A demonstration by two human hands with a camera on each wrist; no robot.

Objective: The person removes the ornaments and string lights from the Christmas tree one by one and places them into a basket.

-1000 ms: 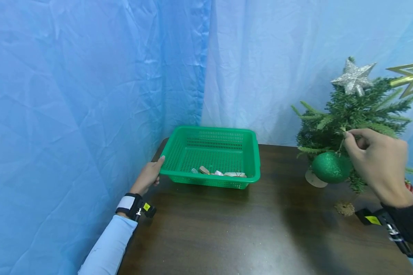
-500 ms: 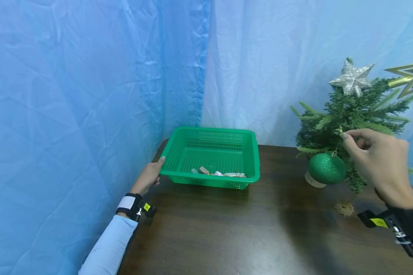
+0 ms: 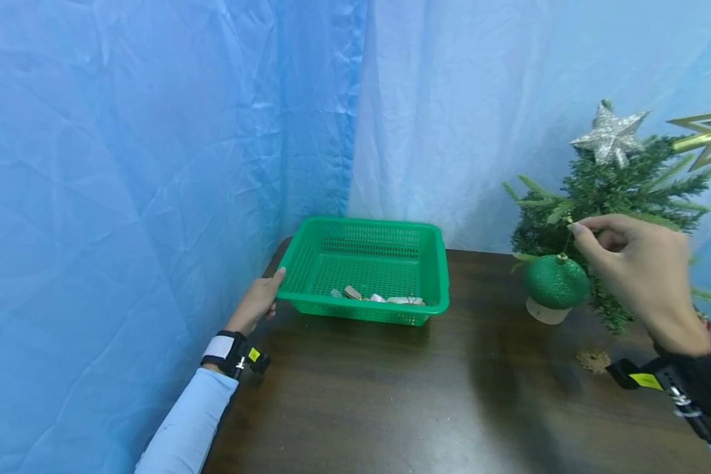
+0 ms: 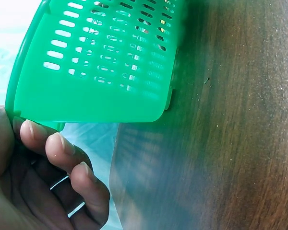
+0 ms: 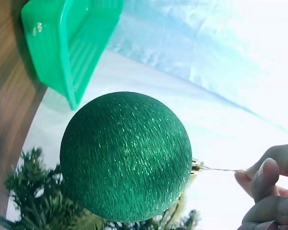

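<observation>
A glittery green Christmas bauble [image 3: 557, 283] hangs by its thin gold cord [image 5: 223, 169], pinched between the thumb and fingertips of my right hand [image 3: 646, 270]. It hangs in the air in front of the left side of a small Christmas tree [image 3: 622, 187], nothing else holding it up. My left hand [image 3: 255, 301] grips the left front corner of a green plastic basket [image 3: 361, 315], thumb on the rim and fingers bent beneath it. Low inside the basket lie several small pale pieces [image 3: 405, 301], partly hidden by its front wall.
A silver star [image 3: 611, 137] tops the tree, and a gold star [image 3: 708, 138] juts out at its right. The tree's surroundings include a white round piece [image 3: 548, 313] and a gold-brown clump [image 3: 594, 361] on the dark wooden table [image 3: 391, 401]. Blue curtains [image 3: 184, 131] close off the back and left.
My right hand has moved left, away from the tree's middle, with the bauble swinging along on its cord. The left hand and basket have stayed in place.
</observation>
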